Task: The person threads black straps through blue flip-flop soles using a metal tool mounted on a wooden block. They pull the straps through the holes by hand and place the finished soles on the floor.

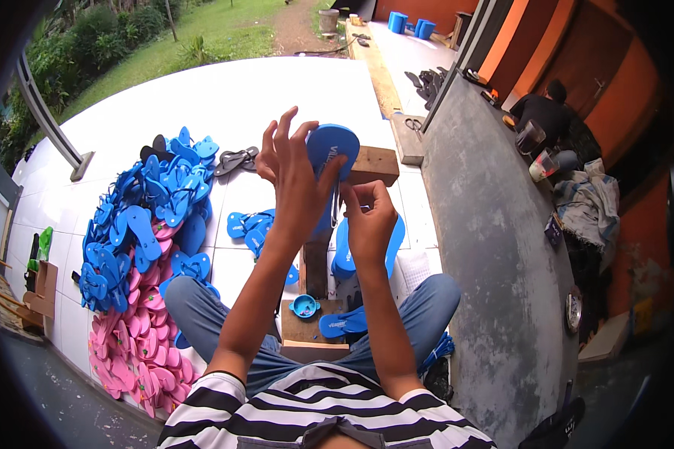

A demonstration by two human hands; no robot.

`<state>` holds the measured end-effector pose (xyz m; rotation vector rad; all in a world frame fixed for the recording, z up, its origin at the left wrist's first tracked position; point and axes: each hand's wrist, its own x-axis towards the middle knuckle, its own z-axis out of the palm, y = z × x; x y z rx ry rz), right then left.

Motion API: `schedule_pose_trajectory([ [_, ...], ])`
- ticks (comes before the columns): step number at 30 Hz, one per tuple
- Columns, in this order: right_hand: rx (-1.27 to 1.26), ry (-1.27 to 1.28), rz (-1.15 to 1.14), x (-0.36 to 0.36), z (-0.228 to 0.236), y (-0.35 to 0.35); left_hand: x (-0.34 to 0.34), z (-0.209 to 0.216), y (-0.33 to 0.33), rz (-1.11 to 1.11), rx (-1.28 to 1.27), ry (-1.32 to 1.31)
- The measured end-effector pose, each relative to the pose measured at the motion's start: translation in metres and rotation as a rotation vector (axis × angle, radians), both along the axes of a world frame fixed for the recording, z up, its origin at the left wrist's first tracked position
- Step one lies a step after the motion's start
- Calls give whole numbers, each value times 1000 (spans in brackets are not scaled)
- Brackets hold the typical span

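Heaped blue sandals (144, 243) and pink sandals (138, 348) lie left of the left grip (298, 176), which is clamped on a blue sole (333, 140), thumb across its face. Just right of the sole's lower part, the right grip (372, 221) has fingertips together, contents unclear. Bracing the sole firmly should help those fingertips work accurately.
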<state>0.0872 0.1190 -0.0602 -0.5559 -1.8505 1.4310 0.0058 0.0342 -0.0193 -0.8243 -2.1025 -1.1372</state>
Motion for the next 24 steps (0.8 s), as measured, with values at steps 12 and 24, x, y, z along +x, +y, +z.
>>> schedule_pose_trajectory([
  [12, -628, -155, 771, 85, -109, -84, 44, -100, -98, -623, -365, -120],
  [24, -647, -109, 246, 105, -51, 2, 47, -81, -76, -500, -374, 156],
])
